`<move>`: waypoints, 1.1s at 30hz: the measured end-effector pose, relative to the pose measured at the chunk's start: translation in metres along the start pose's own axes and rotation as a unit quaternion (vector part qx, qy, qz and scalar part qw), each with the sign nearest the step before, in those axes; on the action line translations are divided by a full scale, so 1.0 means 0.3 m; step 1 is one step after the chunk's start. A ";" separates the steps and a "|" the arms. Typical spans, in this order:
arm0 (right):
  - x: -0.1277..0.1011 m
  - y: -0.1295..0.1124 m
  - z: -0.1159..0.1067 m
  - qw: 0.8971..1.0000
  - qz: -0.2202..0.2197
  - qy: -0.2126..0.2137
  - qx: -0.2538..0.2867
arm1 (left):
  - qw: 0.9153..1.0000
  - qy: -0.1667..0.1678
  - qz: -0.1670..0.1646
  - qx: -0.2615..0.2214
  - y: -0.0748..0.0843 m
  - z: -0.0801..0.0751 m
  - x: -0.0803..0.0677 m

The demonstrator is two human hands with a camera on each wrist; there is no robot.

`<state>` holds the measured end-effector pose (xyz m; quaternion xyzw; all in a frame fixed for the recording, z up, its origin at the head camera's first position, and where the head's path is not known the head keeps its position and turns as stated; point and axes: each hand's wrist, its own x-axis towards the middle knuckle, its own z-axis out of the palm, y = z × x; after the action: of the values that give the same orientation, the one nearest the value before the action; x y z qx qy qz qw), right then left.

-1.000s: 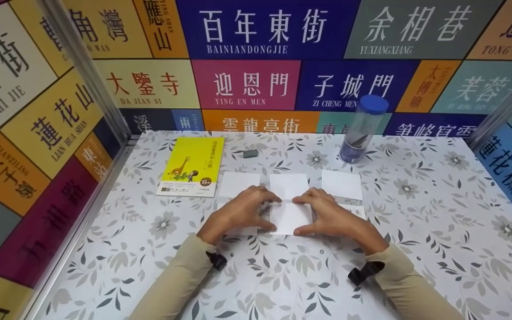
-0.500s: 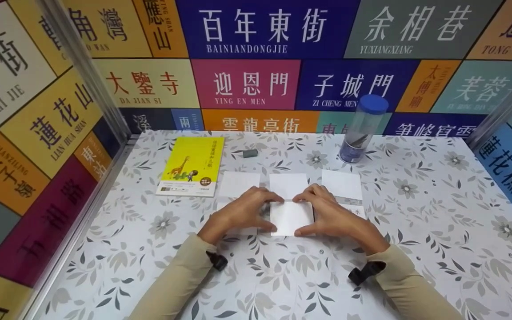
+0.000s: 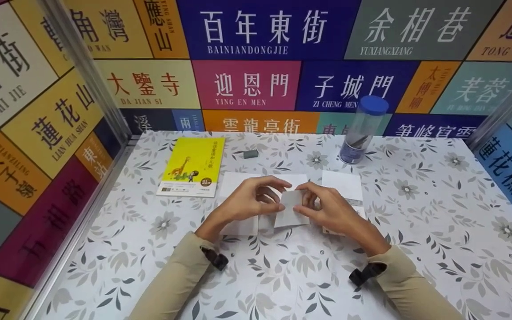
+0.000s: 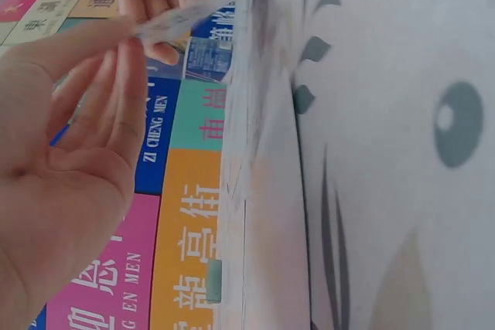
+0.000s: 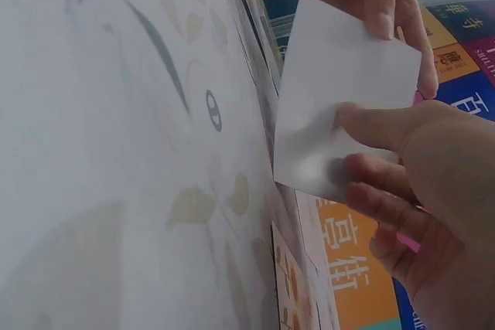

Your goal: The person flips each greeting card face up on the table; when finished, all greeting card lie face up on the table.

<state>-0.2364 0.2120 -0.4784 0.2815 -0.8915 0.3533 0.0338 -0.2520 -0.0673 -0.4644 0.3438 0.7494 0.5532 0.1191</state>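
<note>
A small white card is raised and tilted between my hands, above the patterned table. My left hand pinches its upper left edge, thumb in front; in the left wrist view the card shows nearly edge-on. The right hand pinches the opposite side, and the right wrist view shows that thumb flat against the card's pale face. Beyond the hands lie other white cards: one at the left, one in the middle and one at the right. Hands partly cover the lower cards.
A yellow book lies at the back left, with a small grey-green block to its right. Toward the back right stands a clear tube with a blue lid. Sign-covered walls border the floral tablecloth.
The card lay flat in the lower middle between both hands. Now the hands have lifted it and tilted it up, its face darker, and they grip it higher and farther from me.
</note>
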 end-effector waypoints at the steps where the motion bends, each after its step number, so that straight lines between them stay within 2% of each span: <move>1: 0.001 0.000 0.000 1.000 -0.006 0.013 0.012 | 1.000 0.002 0.002 -0.010 0.002 -0.001 -0.001; 4: 0.002 -0.006 -0.004 0.997 -0.017 0.042 0.066 | 1.000 0.008 0.007 -0.010 0.004 -0.003 0.001; 8: 0.000 -0.020 -0.014 0.990 -0.018 0.048 0.135 | 1.000 0.008 0.010 0.015 0.004 0.001 0.007; 11: -0.002 -0.024 -0.015 0.987 -0.023 0.045 0.153 | 0.999 0.013 0.009 0.038 0.001 0.008 0.010; 14: -0.006 -0.027 -0.014 0.986 -0.028 0.024 0.162 | 0.996 0.042 0.016 0.075 -0.003 0.018 0.011; 16: -0.009 -0.029 -0.012 0.986 -0.029 -0.002 0.164 | 0.993 0.063 0.019 0.098 -0.008 0.022 0.011; 18: -0.011 -0.029 -0.010 0.987 -0.027 -0.027 0.157 | 0.993 0.070 0.016 0.096 -0.014 0.024 0.010; 23: -0.011 -0.025 -0.006 0.988 -0.021 -0.056 0.143 | 0.997 0.034 -0.015 0.066 -0.016 0.025 0.002; 28: -0.009 0.001 -0.006 0.993 -0.009 -0.047 0.109 | 0.992 0.001 -0.034 0.119 -0.010 0.035 -0.003; 33: -0.007 0.015 -0.013 0.995 0.004 -0.071 0.068 | 0.985 0.003 -0.057 0.164 -0.020 0.030 -0.002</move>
<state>-0.2375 0.2182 -0.4788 0.3041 -0.8667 0.3923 -0.0498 -0.2488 -0.0616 -0.4732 0.3135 0.8488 0.4162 0.0898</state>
